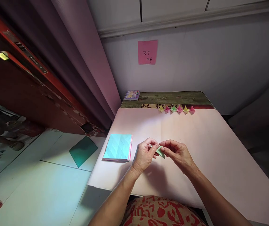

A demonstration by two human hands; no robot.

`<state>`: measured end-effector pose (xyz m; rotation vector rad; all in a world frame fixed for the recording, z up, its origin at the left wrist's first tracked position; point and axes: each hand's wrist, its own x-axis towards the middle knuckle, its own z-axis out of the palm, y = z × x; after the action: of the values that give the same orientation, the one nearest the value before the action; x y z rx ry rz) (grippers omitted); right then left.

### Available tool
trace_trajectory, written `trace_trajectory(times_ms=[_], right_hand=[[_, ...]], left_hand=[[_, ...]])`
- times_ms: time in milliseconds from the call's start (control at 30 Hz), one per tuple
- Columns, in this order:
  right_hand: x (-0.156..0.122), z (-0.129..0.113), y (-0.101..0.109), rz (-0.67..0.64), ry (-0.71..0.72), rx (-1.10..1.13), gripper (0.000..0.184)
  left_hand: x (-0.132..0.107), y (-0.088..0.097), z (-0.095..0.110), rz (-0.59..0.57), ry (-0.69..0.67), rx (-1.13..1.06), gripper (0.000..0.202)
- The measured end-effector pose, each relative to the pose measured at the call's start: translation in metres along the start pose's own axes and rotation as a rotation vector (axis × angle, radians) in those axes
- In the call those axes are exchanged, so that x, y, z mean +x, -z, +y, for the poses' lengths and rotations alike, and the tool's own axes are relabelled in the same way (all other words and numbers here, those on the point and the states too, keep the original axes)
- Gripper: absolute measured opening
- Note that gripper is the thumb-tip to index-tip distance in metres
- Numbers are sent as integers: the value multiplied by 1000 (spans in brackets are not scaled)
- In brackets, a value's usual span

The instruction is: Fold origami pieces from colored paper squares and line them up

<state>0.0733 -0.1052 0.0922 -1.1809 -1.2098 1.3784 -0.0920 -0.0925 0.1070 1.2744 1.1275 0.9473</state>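
Between my two hands is a small folded piece of green paper point(161, 153), held just above the table. My left hand point(146, 153) pinches its left side between thumb and fingers. From the other side, my right hand point(177, 153) grips its upper right edge with thumb and forefinger. The fingers hide part of the paper. To the left of my hands lies a stack of square paper point(118, 147) with a creased light-blue sheet on top. Several small folded paper boats point(173, 109) in yellow, pink and green stand in a row towards the back.
The table point(207, 150) has a pale pink cover. A small patterned pad point(132, 95) sits at its back left corner. A pink note point(147, 52) is stuck to the wall. On the tiled floor lies a dark green square point(83, 151), near a red door point(42, 103).
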Motion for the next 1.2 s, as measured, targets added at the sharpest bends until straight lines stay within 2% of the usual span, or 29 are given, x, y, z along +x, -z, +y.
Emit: trace_trajectory(times_ms=[133,200,267,367,433,567,700,833,900,1000,1200], right_hand=[[3,-1,2,-31,-52,-29,35],[5,1,3,6,-72,32,33],[7,4,4,93,-113,172,32],[10,11,5,206,-234,411,31],[10,15,3,193,-289,503,31],[9,18,0,112,-300,562,29],[6,13,-1,102,-352,624,29],[3,4,0,117,-399,692,29],[1,1,-1,122,-389,686,28],[-1,-1,-3,151,-292,608,27],[-7,1,-13,270,-19,313,22]], left_hand=[[2,0,1,-39,3,35,27],[4,0,-2,18,-13,-10,26],[6,0,-4,124,-43,-74,26],[4,-1,-5,204,-87,-101,22],[1,-3,-3,171,-99,-105,19],[-5,-10,5,113,-134,-65,16],[-5,-11,9,149,-183,42,12],[-6,-10,13,175,-173,59,12],[-7,-10,16,195,-143,48,12],[-8,-11,19,205,-56,-60,17],[-4,-12,11,96,191,-441,37]])
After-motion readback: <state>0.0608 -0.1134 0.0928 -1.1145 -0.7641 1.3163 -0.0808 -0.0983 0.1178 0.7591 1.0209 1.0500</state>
